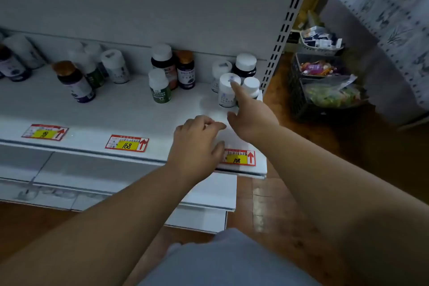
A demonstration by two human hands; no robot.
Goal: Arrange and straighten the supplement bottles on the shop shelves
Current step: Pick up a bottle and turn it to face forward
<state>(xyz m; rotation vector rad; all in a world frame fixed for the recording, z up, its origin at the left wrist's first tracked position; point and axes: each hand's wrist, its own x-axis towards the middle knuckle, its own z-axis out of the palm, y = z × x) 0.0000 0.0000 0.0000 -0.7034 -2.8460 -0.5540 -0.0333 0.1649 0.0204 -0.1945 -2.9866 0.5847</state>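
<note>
My right hand (pixel 251 121) reaches out over the white shelf (pixel 116 114) with its forefinger straight, the tip resting on the cap of a white bottle (pixel 227 90) that stands upright at the shelf's right end, just beside three more white-capped bottles; my left hand (pixel 197 144) rests near the shelf's front edge, fingers loosely curled and holding nothing, partly covering the price tag marked 108 (pixel 241 158). Further left I see a green-labelled bottle (pixel 159 86) in front of two dark ones, then another cluster of bottles leaning at odd angles.
</note>
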